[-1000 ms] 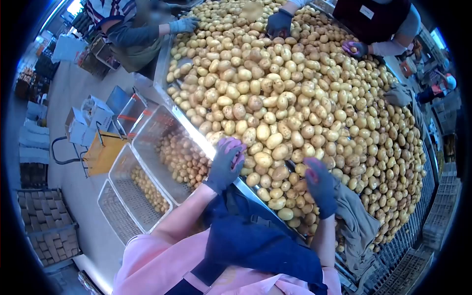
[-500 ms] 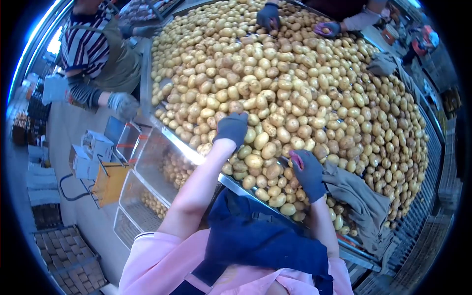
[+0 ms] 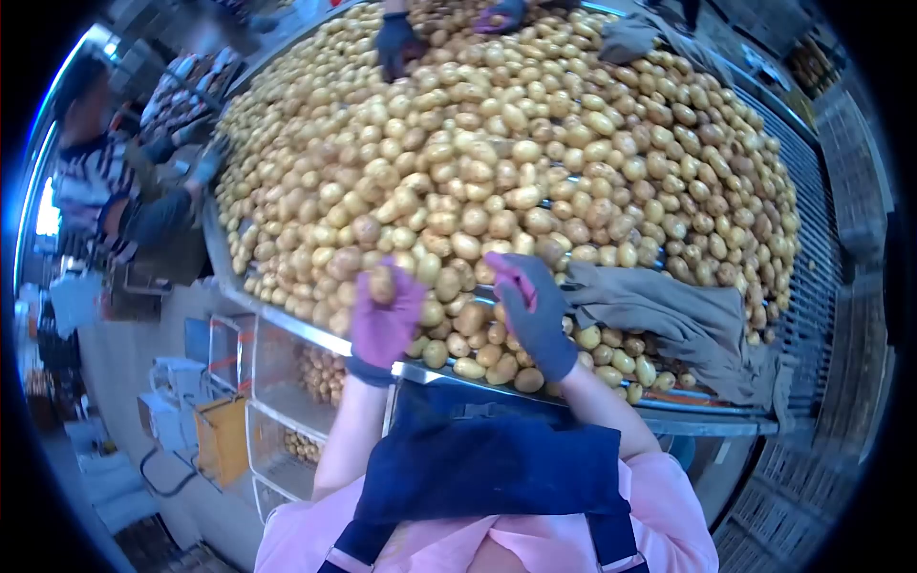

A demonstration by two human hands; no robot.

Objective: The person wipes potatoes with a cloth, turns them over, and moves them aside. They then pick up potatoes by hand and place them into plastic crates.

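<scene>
A wide heap of potatoes (image 3: 458,191) covers the sorting table in front of me. My left hand (image 3: 390,320), in a grey glove with a purple palm, is turned palm up at the near edge. A brownish potato (image 3: 381,285) rests in its fingers. To its right, my right hand (image 3: 531,310), gloved alike, hovers low over the potatoes with its purple palm facing left. Its fingers are loosely bent and apart, and I see nothing between them. Beside the right wrist, a grey cloth (image 3: 669,310) lies across potatoes and the table's edge.
A metal rim (image 3: 296,327) borders the table. Crates with potatoes (image 3: 304,447) stand below it at left. One co-worker (image 3: 124,201) stands at the left side; another's gloved hands (image 3: 396,46) work at the far side. Metal rollers (image 3: 812,220) show at right.
My left hand has drawn back from the heap and turned palm up with a potato. The view has swung right. The left co-worker's arm now reaches toward the table.
</scene>
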